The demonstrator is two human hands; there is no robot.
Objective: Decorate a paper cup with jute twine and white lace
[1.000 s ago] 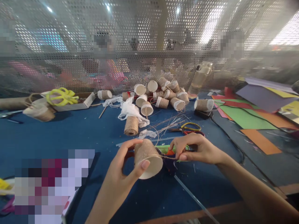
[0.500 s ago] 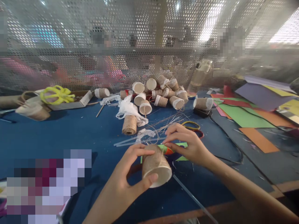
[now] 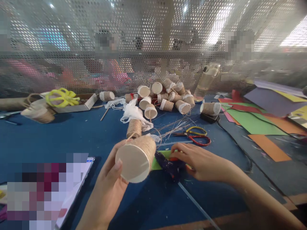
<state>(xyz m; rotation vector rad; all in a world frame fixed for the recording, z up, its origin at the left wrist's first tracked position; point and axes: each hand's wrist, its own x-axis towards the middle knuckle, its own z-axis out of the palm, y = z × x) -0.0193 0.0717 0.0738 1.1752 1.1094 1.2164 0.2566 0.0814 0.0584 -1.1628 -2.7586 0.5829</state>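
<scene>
My left hand grips a twine-wrapped paper cup, thumb at its rim. The cup is tilted, its white open end turned toward me. Just right of it, the curled fingers of my right hand are on a dark blue glue gun with an orange part, which lies over green paper; the fingertips are partly hidden. A translucent glue stick runs from near the gun toward the table's front edge. Behind the cup stands a spool of twine, partly covered by the cup.
Scissors lie open beyond my right hand. Several wrapped cups are heaped at the back beside white lace and a bottle. Coloured paper covers the right side, near a black cable. A phone lies front left.
My left hand has raised the cup leftward and turned its mouth toward me. My right hand has left the twine at the cup and moved down onto the glue gun, uncovering the scissors.
</scene>
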